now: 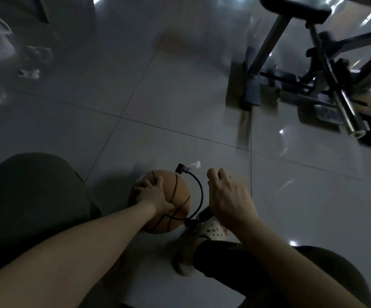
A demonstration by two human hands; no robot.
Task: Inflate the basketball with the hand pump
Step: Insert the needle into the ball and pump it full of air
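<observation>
Both forearms are bare from the wrists down to the bottom edge of the frame, and the left hand and right hand are bare too. The legs are in dark cloth. The left knee, at the lower left, is covered in plain, smooth, dull olive-grey fabric. At the lower right, the right leg is almost black near the ankle, with the same olive-grey farther back toward the corner. The right foot wears a pale beige clog with small holes across its top and a thick rounded heel. The room is dim, so finer shades are hard to make out.
</observation>
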